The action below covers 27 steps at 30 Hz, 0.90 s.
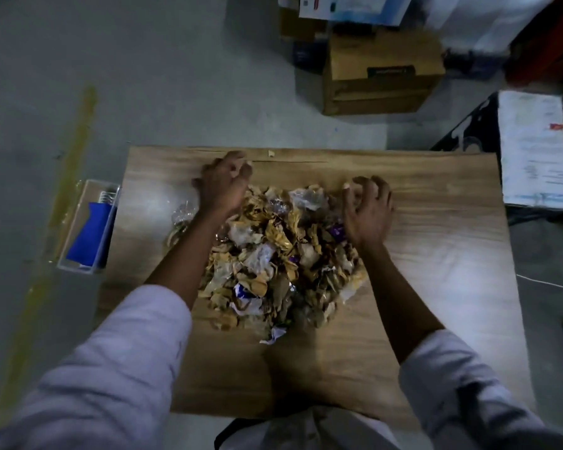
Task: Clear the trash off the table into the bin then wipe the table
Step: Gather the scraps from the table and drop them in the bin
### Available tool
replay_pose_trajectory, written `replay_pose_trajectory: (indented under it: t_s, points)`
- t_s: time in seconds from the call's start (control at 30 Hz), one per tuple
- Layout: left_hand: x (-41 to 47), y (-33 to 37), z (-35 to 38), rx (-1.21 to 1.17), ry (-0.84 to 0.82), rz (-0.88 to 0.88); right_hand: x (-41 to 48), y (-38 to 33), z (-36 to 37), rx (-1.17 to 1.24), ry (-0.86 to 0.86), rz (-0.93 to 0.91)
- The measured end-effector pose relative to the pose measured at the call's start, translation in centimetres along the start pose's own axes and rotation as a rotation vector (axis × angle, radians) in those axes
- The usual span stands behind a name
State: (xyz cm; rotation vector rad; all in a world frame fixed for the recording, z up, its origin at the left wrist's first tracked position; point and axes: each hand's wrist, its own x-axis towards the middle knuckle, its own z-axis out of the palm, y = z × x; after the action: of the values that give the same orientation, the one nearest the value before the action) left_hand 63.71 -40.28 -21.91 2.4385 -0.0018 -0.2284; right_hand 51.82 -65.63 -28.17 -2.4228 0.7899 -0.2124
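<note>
The trash [273,254] is a loose heap of crumpled wrappers, mostly tan and gold, mixed with white scraps, clear plastic and a few purple and blue bits. It lies on the middle of the wooden surface [436,254] in front of me. A clear wrapper [184,211] sits just off the heap's left side, and a small pale scrap [270,153] lies apart near the far edge.

- Trash pile [273,254]: centre of table [436,271].
- L hand [223,185]: pile's 11 o'clock, fingers curled.
- R hand [368,212]: pile's 2 o'clock, fingers bent.
- Cardboard box [381,73]: 1 o'clock.
</note>
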Motion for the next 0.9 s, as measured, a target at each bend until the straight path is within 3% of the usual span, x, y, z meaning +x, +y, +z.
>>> replay_pose_trajectory:
  t_s: [0.1, 0.2, 0.3, 0.43, 0.57, 0.73, 0.8, 0.9]
  points:
    - [3.4, 1.4, 4.0, -0.084, -0.281, 0.04, 3.0, 1.1, 1.8, -0.075, -0.132, 0.019]
    - [6.4, 0.2, 8.0, 0.169, -0.385, 0.106, 3.3, 1.6, 3.7, -0.161, -0.292, 0.027]
    - [7.4, -1.3, 9.4, 0.346, -0.467, 0.229, 1.7, 1.9, 4.8, -0.157, -0.321, -0.08]
    - [5.3, -1.9, 9.2, 0.407, -0.513, 0.292, -0.4, 2.3, 4.3, -0.073, -0.332, -0.149]
    - [1.8, -1.1, 8.0, 0.36, -0.583, 0.213, -2.4, 1.2, 3.7, -0.002, -0.377, -0.152]
    - [-2.5, 2.8, 5.8, 0.323, -0.522, 0.247, -4.9, -1.9, 1.7, 0.159, -0.303, -0.12]
    - [-4.3, 4.0, 5.5, 0.389, -0.46, 0.361, -6.2, -2.9, 1.0, 0.124, -0.258, -0.107]
    - [-6.5, 4.3, 5.3, 0.425, -0.607, 0.355, -7.7, -3.8, -0.2, 0.008, -0.329, -0.143]
